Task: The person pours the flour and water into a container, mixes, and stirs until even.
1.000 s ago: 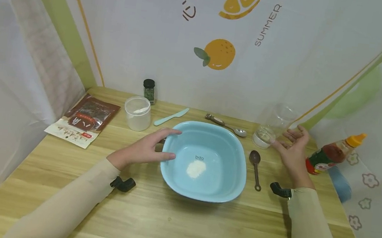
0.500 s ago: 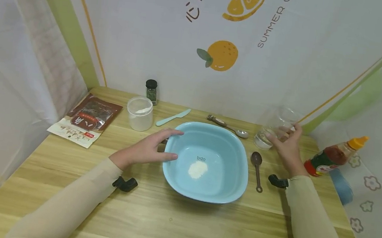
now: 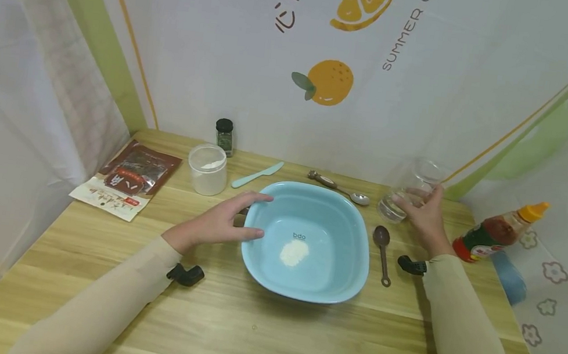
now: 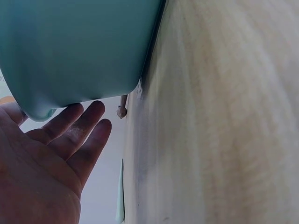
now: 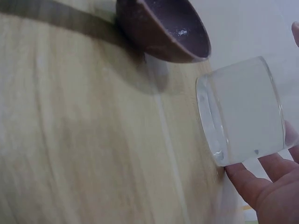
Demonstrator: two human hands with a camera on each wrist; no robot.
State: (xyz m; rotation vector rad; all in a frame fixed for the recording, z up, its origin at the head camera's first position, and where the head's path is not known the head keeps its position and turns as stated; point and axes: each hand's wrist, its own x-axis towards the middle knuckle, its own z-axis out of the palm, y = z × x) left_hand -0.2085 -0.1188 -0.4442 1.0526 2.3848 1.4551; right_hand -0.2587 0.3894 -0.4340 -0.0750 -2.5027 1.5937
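A pale blue square basin (image 3: 303,284) with a small heap of white powder (image 3: 294,252) stands mid-table. My left hand (image 3: 215,223) holds its left rim, with thumb and index finger over the edge. The other fingers lie along the outer wall in the left wrist view. Toward the back right, my right hand (image 3: 429,220) grips a tall clear glass (image 5: 243,112) with clear liquid inside. Its thumb is on the near side and the fingers are round the far side. The glass base appears to rest on the table. A brown measuring spoon (image 3: 382,246) lies between basin and glass.
Behind the basin lie a metal spoon (image 3: 345,190) and a light green knife (image 3: 258,175). A tub of white powder (image 3: 207,177), a black-capped herb jar (image 3: 224,135) and a brown packet (image 3: 128,177) occupy the left. A red sauce bottle (image 3: 493,236) stands far right.
My right hand has moved left from beside the glass and closed round it. The left hand stays at the basin rim.
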